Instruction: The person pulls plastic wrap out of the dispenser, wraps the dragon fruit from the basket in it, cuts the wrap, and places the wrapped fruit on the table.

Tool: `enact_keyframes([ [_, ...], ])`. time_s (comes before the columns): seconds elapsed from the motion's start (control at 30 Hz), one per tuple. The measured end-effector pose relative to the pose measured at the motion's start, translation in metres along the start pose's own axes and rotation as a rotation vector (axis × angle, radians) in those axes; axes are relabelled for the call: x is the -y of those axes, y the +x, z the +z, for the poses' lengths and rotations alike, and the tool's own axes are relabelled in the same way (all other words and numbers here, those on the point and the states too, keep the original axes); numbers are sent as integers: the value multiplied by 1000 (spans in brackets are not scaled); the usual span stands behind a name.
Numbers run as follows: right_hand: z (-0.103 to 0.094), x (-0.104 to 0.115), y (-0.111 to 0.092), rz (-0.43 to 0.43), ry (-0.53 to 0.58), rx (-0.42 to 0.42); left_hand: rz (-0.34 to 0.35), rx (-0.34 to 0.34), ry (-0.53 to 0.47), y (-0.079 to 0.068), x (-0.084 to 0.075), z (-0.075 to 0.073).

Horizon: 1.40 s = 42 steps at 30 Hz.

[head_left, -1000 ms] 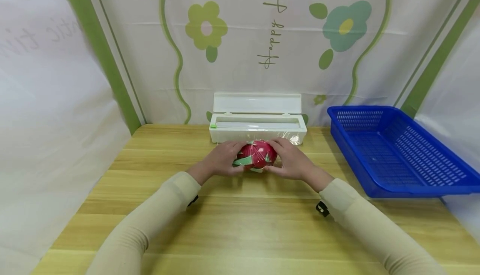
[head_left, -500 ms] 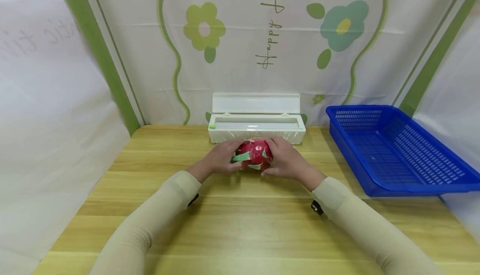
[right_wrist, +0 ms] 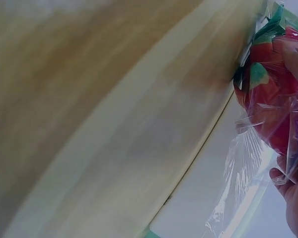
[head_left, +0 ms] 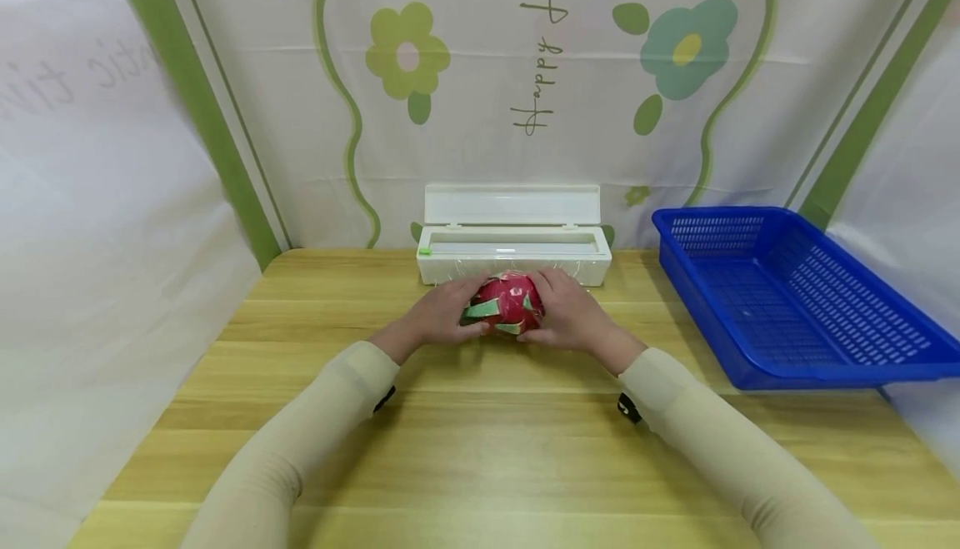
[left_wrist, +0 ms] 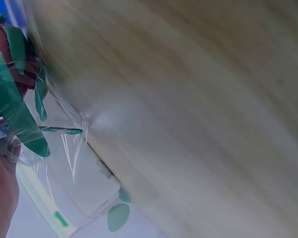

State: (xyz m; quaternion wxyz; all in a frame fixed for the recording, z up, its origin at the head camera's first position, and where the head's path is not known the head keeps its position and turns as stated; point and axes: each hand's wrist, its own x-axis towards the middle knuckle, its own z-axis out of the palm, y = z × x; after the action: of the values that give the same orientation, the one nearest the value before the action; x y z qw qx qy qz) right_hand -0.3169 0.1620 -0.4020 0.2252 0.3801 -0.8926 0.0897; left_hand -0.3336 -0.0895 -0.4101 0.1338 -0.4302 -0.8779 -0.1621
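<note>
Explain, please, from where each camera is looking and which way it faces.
Head: worn on the head, facing forward and down at the dragon fruit between left hand and right hand; both forearms show.
Left wrist: worn there, facing the fruit and tabletop; part of the left hand shows.
Right wrist: worn there, facing the fruit and tabletop; part of the right hand shows.
Shared: both wrist views include the white box.

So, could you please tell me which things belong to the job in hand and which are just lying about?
Apparently in use:
dragon fruit, held by left hand and right hand
clear film around it
open white box

Apparently idle:
blue basket, untouched
printed backdrop
</note>
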Motion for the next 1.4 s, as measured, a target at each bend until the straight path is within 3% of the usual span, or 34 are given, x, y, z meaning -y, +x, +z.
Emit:
enact_keyframes([
  [0.2, 1, -3, 1, -14, 2, -11, 29, -11, 87, 2, -6, 5],
  [0.4, 4, -3, 3, -13, -10, -28, -22, -46, 229, 4, -10, 12],
  [0.5, 7, -5, 3, -7, -13, -32, -35, -55, 252, 5, -12, 13],
  [0.83, 7, -7, 5, 20, 28, -34, -61, -21, 218, 7, -11, 8],
  [1.1, 6, -7, 5, 99, 92, 25, -82, 77, 88, 10, -10, -2],
  [1.4, 1, -6, 6, 193, 190, 100, -122, 122, 21, 13, -9, -4],
])
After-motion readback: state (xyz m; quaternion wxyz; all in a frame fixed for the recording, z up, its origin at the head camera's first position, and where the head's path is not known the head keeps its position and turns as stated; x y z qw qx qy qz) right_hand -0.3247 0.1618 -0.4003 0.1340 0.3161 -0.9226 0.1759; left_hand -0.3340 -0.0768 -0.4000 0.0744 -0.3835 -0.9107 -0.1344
